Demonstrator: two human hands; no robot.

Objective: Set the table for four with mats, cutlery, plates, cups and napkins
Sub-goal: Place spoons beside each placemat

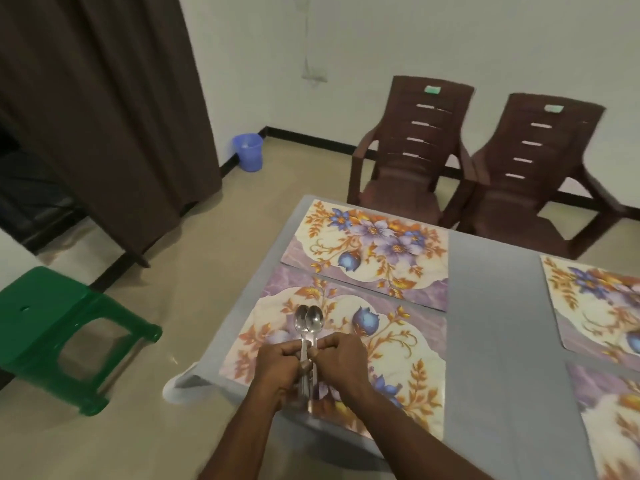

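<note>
Two shiny metal spoons (pixel 309 322), bowls pointing away, are gripped by the left hand (pixel 281 359) and right hand (pixel 341 359) over a flowery mat (pixel 398 344).

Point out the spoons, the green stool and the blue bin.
spoons (pixel 314 319): head view, on the bowl of the right-hand spoon.
green stool (pixel 41 299): head view, on its flat seat top.
blue bin (pixel 248 152): head view, on its outer side wall.

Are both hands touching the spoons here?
Touching. The head view shows the left hand and right hand both curled around the handles of the two spoons, above the near floral mat.
</note>
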